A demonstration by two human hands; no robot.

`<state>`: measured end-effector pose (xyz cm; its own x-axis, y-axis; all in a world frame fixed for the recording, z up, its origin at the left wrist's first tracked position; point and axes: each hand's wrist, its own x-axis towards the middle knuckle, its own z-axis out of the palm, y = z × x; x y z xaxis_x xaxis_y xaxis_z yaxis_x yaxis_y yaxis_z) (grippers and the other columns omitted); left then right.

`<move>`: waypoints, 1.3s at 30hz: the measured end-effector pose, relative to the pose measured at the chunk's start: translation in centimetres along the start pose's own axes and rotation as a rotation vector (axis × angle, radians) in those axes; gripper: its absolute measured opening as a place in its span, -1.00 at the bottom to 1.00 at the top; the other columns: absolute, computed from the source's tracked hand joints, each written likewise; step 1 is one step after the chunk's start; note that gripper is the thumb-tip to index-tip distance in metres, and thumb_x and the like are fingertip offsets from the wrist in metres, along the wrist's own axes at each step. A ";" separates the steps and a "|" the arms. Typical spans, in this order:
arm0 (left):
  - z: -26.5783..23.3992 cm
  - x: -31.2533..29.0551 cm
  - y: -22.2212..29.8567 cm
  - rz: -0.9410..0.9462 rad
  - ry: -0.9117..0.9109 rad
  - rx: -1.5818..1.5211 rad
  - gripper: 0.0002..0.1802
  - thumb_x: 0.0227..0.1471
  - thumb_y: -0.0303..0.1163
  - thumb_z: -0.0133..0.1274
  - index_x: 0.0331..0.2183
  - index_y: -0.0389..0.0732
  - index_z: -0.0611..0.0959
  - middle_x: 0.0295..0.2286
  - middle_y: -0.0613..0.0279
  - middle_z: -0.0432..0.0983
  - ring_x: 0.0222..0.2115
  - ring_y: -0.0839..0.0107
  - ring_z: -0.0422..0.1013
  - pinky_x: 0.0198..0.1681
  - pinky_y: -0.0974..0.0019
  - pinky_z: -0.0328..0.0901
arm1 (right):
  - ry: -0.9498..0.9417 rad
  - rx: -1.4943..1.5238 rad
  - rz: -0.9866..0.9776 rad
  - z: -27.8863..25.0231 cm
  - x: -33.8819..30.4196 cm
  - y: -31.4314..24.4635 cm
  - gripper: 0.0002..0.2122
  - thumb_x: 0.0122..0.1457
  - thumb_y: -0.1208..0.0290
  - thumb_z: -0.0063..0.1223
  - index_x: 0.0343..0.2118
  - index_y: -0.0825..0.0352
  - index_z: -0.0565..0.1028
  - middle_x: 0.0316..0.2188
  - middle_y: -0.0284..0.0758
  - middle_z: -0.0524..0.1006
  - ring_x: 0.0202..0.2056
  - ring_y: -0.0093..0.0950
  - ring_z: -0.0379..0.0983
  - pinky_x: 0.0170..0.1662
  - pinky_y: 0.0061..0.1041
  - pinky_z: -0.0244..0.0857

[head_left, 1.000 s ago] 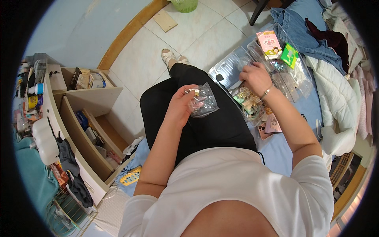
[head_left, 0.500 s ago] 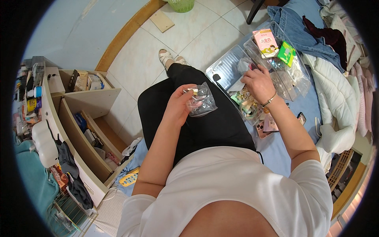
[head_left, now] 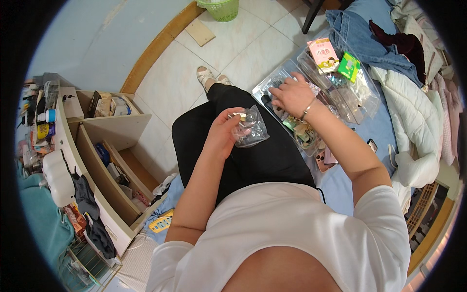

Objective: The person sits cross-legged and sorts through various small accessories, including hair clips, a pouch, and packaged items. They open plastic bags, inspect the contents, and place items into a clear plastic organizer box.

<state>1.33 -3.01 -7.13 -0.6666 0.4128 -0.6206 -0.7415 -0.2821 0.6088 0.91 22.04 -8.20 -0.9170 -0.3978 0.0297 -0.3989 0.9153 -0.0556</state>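
Observation:
My left hand (head_left: 224,132) is closed on a clear plastic bag (head_left: 255,130) above my lap. Something small and yellowish lies at the fingertips, too small to name. My right hand (head_left: 293,96), with a bracelet at the wrist, is over a clear plastic tray (head_left: 266,82). Its fingers are apart and nothing shows in them. Small mixed items (head_left: 302,130) fill the tray's near end; the hand hides part of the middle. Beside it stands a second clear box (head_left: 366,110), with a pink carton (head_left: 323,56) and a green packet (head_left: 349,67) on top.
Both containers rest on a blue bed sheet (head_left: 343,187), near a phone (head_left: 323,162). Jeans (head_left: 357,41) and a white quilt (head_left: 406,114) lie to the right. Open drawers (head_left: 109,165) stand at left. A green basket (head_left: 224,10) is on the tiled floor.
My right hand has moved left and away from me across the tray, and its fingers have spread. The clear bag it touched is out of its grasp. My left hand keeps its bag.

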 end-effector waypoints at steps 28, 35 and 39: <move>2.7 -0.1 0.8 0.050 -0.195 0.036 -0.74 0.14 -0.44 -0.07 -0.13 -0.32 0.44 -0.26 0.08 0.48 -0.26 0.27 0.48 -0.25 0.28 0.40 | 0.432 2.380 0.421 -2.7 -5.1 -2.6 -0.66 0.22 0.14 -0.05 -0.13 0.32 0.41 -0.28 -0.23 0.49 -0.29 -0.39 0.51 -0.23 -0.42 0.49; 5.5 1.3 1.9 0.110 -0.264 0.115 -0.73 0.11 -0.48 -0.05 -0.13 -0.37 0.43 -0.27 0.08 0.47 -0.28 0.36 0.46 -0.22 0.28 0.41 | 0.492 2.614 0.435 -2.7 -6.2 -2.8 -0.82 0.22 0.26 -0.01 -0.23 0.25 0.42 -0.39 -0.30 0.48 -0.45 -0.53 0.43 -0.37 -0.49 0.48; 5.6 3.5 1.6 0.146 -0.187 0.305 -0.72 0.10 -0.54 -0.06 -0.12 -0.40 0.41 -0.30 0.08 0.45 -0.31 0.38 0.45 -0.27 0.32 0.44 | 0.533 2.537 0.568 -2.4 -8.1 -1.1 -0.84 0.21 0.31 0.00 -0.25 0.27 0.42 -0.42 -0.31 0.51 -0.49 -0.56 0.41 -0.42 -0.52 0.46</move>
<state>-1.79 2.85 -5.56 -0.7173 0.5458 -0.4330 -0.5641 -0.0902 0.8207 8.79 24.44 -5.99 -0.9539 0.0710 -0.2914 0.0800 -0.8762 -0.4754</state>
